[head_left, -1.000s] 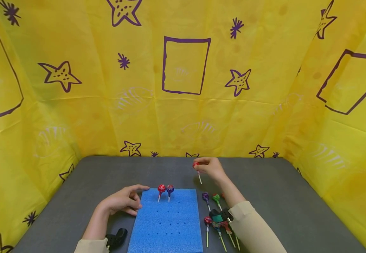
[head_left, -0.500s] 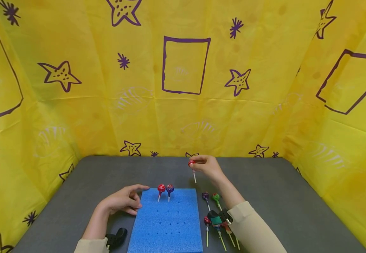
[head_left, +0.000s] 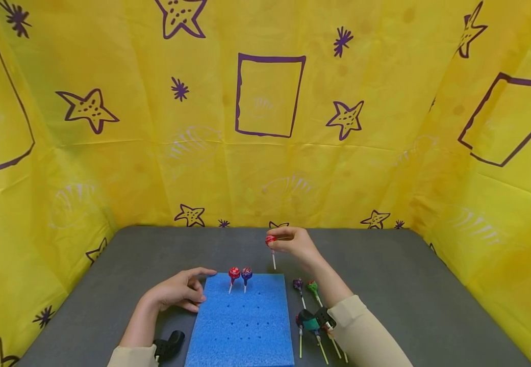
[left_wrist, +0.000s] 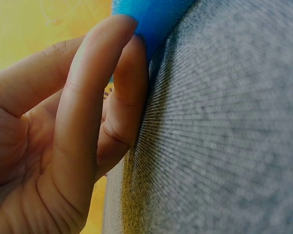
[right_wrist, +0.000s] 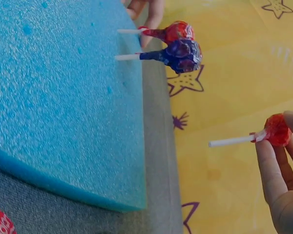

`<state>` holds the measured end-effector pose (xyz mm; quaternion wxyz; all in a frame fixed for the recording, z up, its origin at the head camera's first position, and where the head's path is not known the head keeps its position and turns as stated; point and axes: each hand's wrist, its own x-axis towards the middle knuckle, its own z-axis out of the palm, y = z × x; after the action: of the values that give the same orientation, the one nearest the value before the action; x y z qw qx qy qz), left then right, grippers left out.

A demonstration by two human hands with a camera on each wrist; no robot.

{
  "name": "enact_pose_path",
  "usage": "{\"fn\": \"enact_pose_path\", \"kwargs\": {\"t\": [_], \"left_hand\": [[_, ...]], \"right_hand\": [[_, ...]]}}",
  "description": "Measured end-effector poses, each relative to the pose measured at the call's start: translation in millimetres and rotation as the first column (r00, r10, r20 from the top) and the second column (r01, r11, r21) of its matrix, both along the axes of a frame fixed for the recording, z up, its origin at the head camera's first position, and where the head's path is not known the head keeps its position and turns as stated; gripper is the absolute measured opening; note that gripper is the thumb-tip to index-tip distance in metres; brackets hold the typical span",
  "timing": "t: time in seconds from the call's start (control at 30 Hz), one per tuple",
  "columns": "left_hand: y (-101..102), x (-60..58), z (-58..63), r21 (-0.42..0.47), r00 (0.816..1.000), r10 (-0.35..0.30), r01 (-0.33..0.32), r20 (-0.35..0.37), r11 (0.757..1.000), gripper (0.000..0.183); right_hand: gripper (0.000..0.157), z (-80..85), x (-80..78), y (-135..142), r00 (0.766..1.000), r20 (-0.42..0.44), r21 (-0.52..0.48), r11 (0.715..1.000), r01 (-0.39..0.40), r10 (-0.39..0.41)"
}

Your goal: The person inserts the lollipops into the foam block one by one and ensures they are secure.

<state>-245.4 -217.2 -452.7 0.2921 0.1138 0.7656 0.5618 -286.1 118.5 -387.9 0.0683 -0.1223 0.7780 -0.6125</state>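
Observation:
A blue foam block (head_left: 242, 331) with small holes lies flat on the table. Standing in its far part are a red-wrapped lollipop (head_left: 234, 273) and a purple-blue lollipop (head_left: 247, 273), sticks down. My left hand (head_left: 178, 291) rests against the block's far left corner, index finger reaching along the corner and thumb at the left side. Beyond the block's far edge, my right hand (head_left: 295, 244) pinches another red lollipop (right_wrist: 277, 130) by its wrapped head. Its white stick (right_wrist: 229, 141) points down, bare and free of the foam.
Several lollipops lie right of the block, among them a dark purple one (head_left: 298, 284) and a green one (head_left: 313, 286); the right wrist strap (head_left: 313, 321) overlaps some. Yellow patterned cloth (head_left: 265, 168) surrounds the grey table (head_left: 155, 244).
My right hand has carried the red lollipop leftward, toward the block's far edge, and its stick now hangs nearly upright. My left hand, the block and the two standing lollipops have stayed put.

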Motion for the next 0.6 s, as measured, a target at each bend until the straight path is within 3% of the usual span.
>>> {"fn": "enact_pose_path", "kwargs": {"t": [0.6], "left_hand": [[0.5, -0.3, 1.2, 0.001, 1.0, -0.004, 0.004, -0.005, 1.0, 0.067]], "right_hand": [[0.041, -12.5, 5.6, -6.3, 0.988, 0.052, -0.061, 0.988, -0.144, 0.147]]}}
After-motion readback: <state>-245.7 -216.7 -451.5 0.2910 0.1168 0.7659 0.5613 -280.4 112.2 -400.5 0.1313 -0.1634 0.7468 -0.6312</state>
